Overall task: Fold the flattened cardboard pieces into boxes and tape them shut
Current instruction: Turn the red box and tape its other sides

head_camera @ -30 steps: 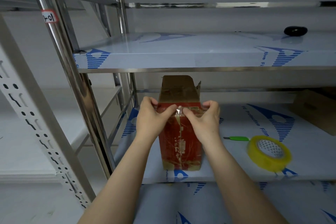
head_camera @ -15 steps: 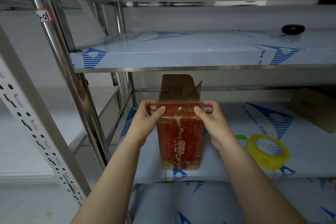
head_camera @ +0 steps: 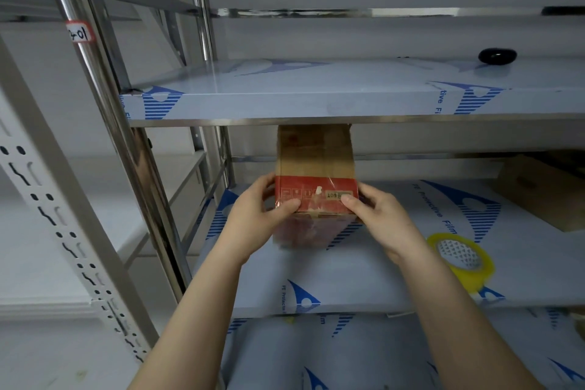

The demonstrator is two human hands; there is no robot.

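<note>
A red and brown cardboard box [head_camera: 316, 196] is lifted off the middle shelf [head_camera: 316, 275] and tilted, so its red side faces me and its brown flap reaches up to the shelf above. My left hand [head_camera: 253, 218] grips its left side, thumb on the front. On the other side my right hand [head_camera: 380, 218] grips it the same way. Clear tape shines across the red face. A roll of yellow tape [head_camera: 460, 260] lies on the shelf to the right.
The upper shelf [head_camera: 316, 101] hangs close above the box, with a black object [head_camera: 497, 55] at its back right. A brown cardboard box [head_camera: 544, 190] sits at the far right of the middle shelf. Steel uprights [head_camera: 104, 98] stand left.
Both hands slid from the top seam out to the box's sides, then lifted and tipped the box off the shelf. The view has shifted so the green-handled cutter is hidden.
</note>
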